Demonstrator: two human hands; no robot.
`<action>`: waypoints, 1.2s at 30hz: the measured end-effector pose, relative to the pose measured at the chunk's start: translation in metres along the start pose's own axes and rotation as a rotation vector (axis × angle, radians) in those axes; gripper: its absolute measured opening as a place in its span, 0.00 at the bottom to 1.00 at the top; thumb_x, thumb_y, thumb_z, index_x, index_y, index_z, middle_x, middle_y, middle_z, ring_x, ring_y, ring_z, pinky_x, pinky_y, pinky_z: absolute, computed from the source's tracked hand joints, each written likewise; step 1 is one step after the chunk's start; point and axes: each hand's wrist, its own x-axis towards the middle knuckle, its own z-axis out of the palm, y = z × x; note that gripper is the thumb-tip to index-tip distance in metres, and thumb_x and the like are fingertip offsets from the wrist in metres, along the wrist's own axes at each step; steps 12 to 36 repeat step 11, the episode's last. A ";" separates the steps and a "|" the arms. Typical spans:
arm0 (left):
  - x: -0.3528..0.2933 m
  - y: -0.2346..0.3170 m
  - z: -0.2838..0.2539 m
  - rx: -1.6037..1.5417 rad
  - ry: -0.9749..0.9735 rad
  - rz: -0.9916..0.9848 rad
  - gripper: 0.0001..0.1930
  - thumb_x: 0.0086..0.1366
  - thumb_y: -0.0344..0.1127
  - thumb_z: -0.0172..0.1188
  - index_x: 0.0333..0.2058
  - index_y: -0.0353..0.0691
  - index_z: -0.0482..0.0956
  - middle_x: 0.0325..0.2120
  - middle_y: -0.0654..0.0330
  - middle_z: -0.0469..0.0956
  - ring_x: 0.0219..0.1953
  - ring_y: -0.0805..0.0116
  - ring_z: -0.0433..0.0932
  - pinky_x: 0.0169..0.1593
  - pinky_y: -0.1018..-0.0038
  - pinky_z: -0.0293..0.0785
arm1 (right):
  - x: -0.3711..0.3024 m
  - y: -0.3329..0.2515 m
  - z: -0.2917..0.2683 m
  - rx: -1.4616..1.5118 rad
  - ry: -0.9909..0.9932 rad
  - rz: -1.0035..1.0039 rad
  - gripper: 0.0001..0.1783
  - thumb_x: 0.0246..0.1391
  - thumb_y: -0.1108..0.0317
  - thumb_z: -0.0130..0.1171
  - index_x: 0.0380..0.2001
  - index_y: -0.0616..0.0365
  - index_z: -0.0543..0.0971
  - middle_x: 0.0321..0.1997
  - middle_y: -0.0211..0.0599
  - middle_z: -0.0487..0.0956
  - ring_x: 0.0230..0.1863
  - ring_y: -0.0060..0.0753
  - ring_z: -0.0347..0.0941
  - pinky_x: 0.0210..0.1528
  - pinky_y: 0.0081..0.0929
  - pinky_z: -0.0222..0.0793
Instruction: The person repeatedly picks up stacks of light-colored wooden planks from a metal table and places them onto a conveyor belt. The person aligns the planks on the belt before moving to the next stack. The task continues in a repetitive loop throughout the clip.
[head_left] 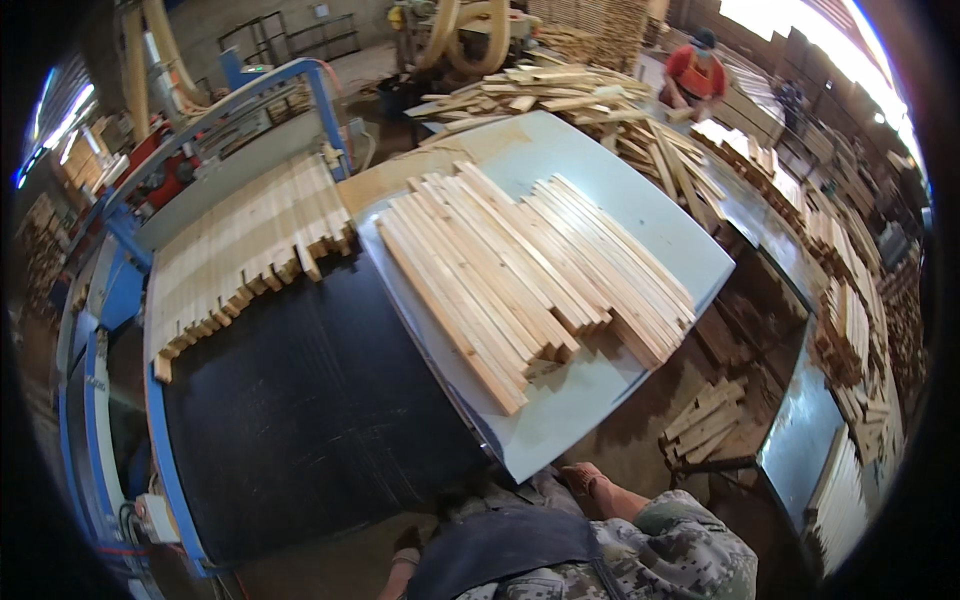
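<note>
My right hand [582, 476] sits just below the near corner of a pale blue-grey table [560, 425], and its bare forearm runs back to a camouflage sleeve. It is small and blurred, so its grip is unclear. My left hand [405, 546], dark and low beside my dark apron, is at the near edge of a black conveyor belt [310, 410]. I see nothing in it. On the table lie two side-by-side bundles of long pale wooden slats [480, 290] and thinner slats [615, 260].
A wide row of slats [240, 260] lies across the belt's far end, inside a blue machine frame [110, 300]. A loose board pile [540, 90] is at the back, near a person in a red shirt [693, 75]. Offcuts [705, 420] lie on the floor, and board stacks [850, 300] are on the right.
</note>
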 end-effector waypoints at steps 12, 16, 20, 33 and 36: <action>-0.007 -0.034 0.038 -0.007 0.145 0.105 0.26 0.79 0.52 0.51 0.67 0.47 0.77 0.69 0.47 0.72 0.67 0.52 0.75 0.67 0.49 0.71 | -0.035 0.011 -0.017 0.344 0.002 -0.198 0.20 0.71 0.51 0.56 0.43 0.59 0.82 0.43 0.44 0.86 0.43 0.44 0.81 0.45 0.40 0.74; -0.007 -0.034 0.038 -0.007 0.145 0.105 0.26 0.79 0.52 0.51 0.67 0.47 0.77 0.69 0.47 0.72 0.67 0.52 0.75 0.67 0.49 0.71 | -0.035 0.011 -0.017 0.344 0.002 -0.198 0.20 0.71 0.51 0.56 0.43 0.59 0.82 0.43 0.44 0.86 0.43 0.44 0.81 0.45 0.40 0.74; -0.007 -0.034 0.038 -0.007 0.145 0.105 0.26 0.79 0.52 0.51 0.67 0.47 0.77 0.69 0.47 0.72 0.67 0.52 0.75 0.67 0.49 0.71 | -0.035 0.011 -0.017 0.344 0.002 -0.198 0.20 0.71 0.51 0.56 0.43 0.59 0.82 0.43 0.44 0.86 0.43 0.44 0.81 0.45 0.40 0.74; -0.007 -0.034 0.038 -0.007 0.145 0.105 0.26 0.79 0.52 0.51 0.67 0.47 0.77 0.69 0.47 0.72 0.67 0.52 0.75 0.67 0.49 0.71 | -0.035 0.011 -0.017 0.344 0.002 -0.198 0.20 0.71 0.51 0.56 0.43 0.59 0.82 0.43 0.44 0.86 0.43 0.44 0.81 0.45 0.40 0.74; -0.007 -0.034 0.038 -0.007 0.145 0.105 0.26 0.79 0.52 0.51 0.67 0.47 0.77 0.69 0.47 0.72 0.67 0.52 0.75 0.67 0.49 0.71 | -0.035 0.011 -0.017 0.344 0.002 -0.198 0.20 0.71 0.51 0.56 0.43 0.59 0.82 0.43 0.44 0.86 0.43 0.44 0.81 0.45 0.40 0.74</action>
